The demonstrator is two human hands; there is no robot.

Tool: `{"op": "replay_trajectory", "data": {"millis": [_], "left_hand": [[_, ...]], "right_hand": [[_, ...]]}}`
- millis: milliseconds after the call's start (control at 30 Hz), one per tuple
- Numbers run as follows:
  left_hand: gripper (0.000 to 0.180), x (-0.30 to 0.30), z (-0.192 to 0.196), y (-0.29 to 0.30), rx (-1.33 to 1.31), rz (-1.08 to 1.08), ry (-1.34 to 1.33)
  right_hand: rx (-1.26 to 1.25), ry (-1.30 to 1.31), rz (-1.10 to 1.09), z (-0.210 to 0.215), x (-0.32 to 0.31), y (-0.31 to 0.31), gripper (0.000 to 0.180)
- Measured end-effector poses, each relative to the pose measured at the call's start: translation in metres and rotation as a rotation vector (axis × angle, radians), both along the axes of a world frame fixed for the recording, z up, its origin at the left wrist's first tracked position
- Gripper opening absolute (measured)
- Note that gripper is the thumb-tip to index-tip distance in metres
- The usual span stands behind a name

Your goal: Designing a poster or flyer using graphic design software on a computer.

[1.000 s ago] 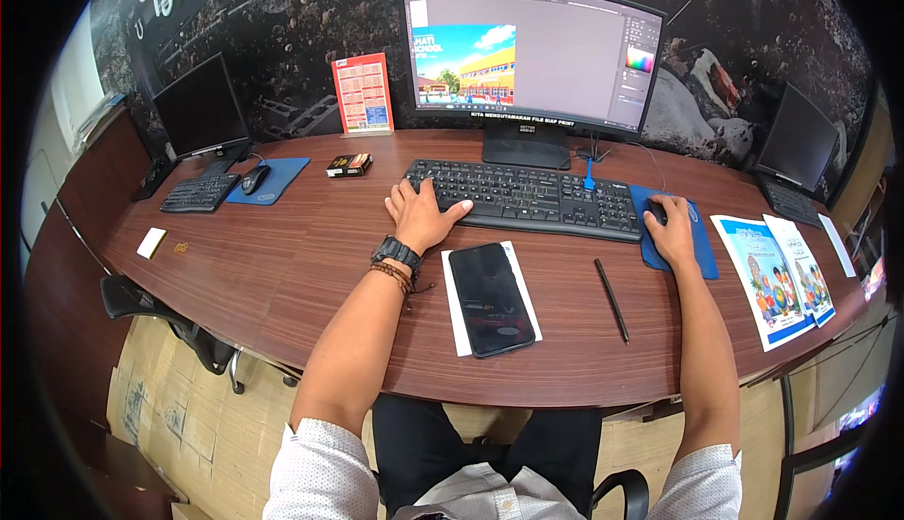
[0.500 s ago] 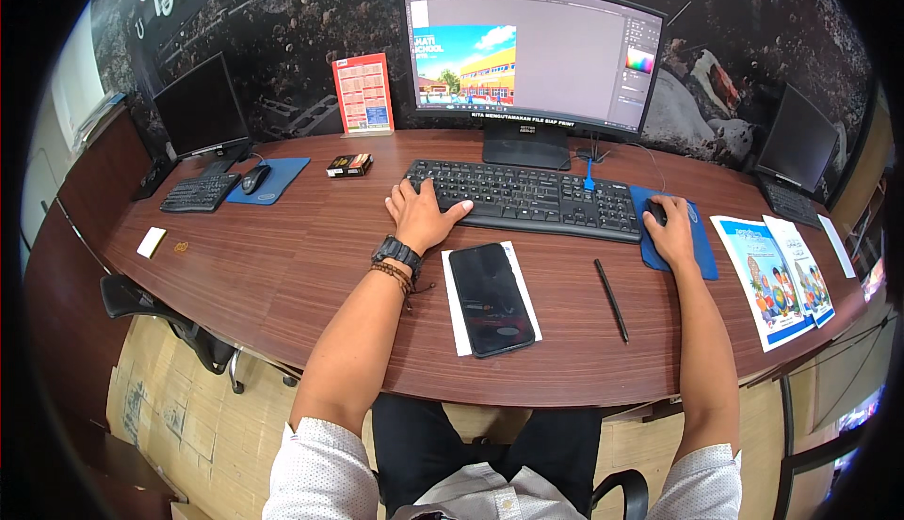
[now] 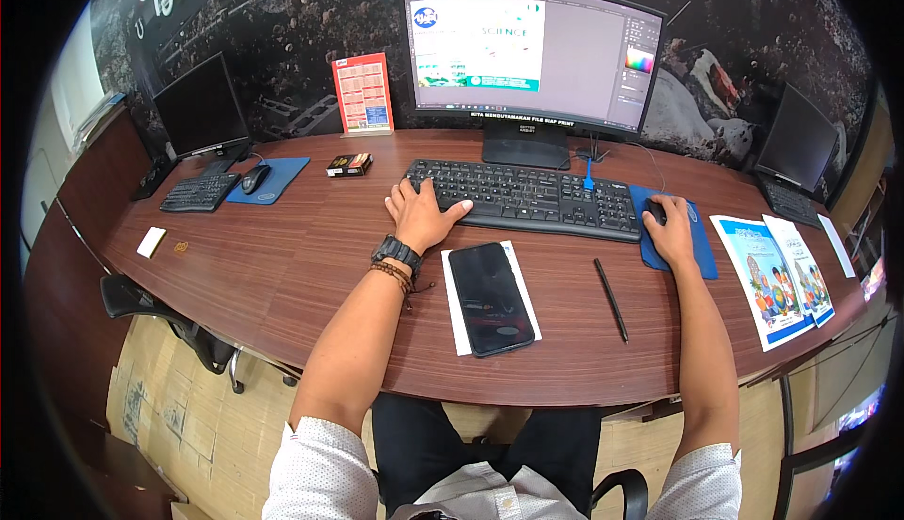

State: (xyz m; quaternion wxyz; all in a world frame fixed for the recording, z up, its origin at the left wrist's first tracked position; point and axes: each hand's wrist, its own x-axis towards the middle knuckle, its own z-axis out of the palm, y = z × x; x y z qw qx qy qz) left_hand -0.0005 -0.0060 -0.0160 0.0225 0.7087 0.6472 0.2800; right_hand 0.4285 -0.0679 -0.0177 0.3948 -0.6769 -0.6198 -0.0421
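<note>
My left hand (image 3: 422, 219) rests at the left end of a black keyboard (image 3: 537, 196), fingers spread over the keys and thumb along its front edge. Under my right hand (image 3: 674, 238) is a dark computer mouse (image 3: 654, 210), gripped on a blue mouse pad (image 3: 699, 255). Behind the keyboard stands a curved monitor (image 3: 586, 54) showing a white and green page layout beside a grey workspace. A black smartphone (image 3: 491, 300) lies on a white sheet (image 3: 459, 330) between my forearms. To its right is a black pencil or stylus (image 3: 611, 300).
Printed booklets (image 3: 767, 285) lie at the right, near another dark monitor (image 3: 799, 139). On the left are a second monitor (image 3: 201, 106), keyboard (image 3: 200, 192) and mouse (image 3: 254, 178). A small box (image 3: 349, 164) and red sign (image 3: 363, 95) stand farther back.
The picture on the monitor has switched from a blue and yellow building design to a white and green page. Both hands have stayed in place.
</note>
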Motion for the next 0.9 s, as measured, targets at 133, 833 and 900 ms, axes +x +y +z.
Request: {"op": "replay_trajectory", "data": {"millis": [133,833,900], "left_hand": [[0.094,-0.0019,-0.0022,0.0013,0.011,-0.001,-0.011],[0.096,-0.0014,-0.0016,0.0016,0.001,-0.001,-0.011],[0.096,-0.0011,-0.0007,0.0011,-0.011,-0.005,-0.013]], "right_hand": [[0.013,-0.011,0.014,-0.0004,-0.0007,0.0004,0.037],[0.036,-0.023,0.034,-0.0014,0.0005,0.0009,0.037],[0.037,-0.029,0.035,-0.0020,0.0009,0.0013,0.037]]}}
